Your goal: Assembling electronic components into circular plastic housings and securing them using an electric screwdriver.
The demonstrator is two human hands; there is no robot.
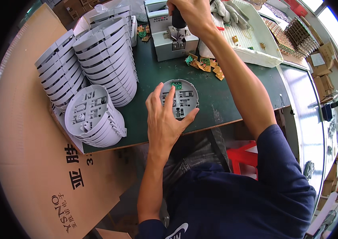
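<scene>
On the green tabletop lies a round grey plastic housing point(187, 104) with moulded slots and a small green circuit board point(177, 85) near its far rim. My left hand point(163, 113) grips this housing, thumb at the near right rim and fingers across its left side. Farther off, my right hand point(196, 18) is closed around a black screwdriver point(178, 20), which looks like a powered one. It points down at the front of a grey box-shaped screw feeder point(165, 47). The screwdriver's tip is hard to make out against the feeder.
Tall stacks of grey housings point(107, 59) and a shorter stack point(95, 115) stand at the left. Loose small circuit boards point(205, 64) lie right of the feeder. A white tray point(262, 59) holds gloves point(232, 14). Cardboard point(29, 119) borders the table; a red stool point(242, 157) is below.
</scene>
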